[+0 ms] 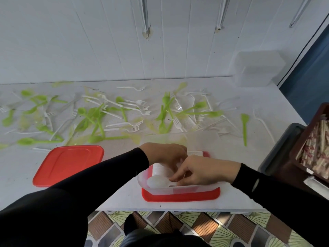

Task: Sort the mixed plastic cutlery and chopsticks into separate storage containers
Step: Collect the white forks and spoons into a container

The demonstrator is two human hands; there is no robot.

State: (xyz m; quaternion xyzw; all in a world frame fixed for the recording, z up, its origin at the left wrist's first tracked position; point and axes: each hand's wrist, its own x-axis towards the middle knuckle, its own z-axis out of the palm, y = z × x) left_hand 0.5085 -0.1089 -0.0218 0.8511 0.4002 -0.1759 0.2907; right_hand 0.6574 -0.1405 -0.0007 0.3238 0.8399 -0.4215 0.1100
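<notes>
While the right hand point(201, 172) is pinching the handle of a white spoon point(157, 180) inside the clear container point(178, 188), the left hand point(165, 155) is reaching in right beside it, over a stack of white spoons point(158, 169); I cannot tell whether it is gripping them. That container is sitting on a red lid point(178, 197) at the front edge of the desk point(249, 157). Sorting is looking barely begun: green spoons point(96, 113) and white forks point(140, 111) are lying mixed across the middle and back, too many and too blurred to count. Two red lids are showing, the second lid point(68, 164) lying towards the front left. A second clear container point(258, 68) is standing at the back right corner, and one brown box point(306, 139) of chopsticks point(318, 148) is waiting beyond the right edge.
</notes>
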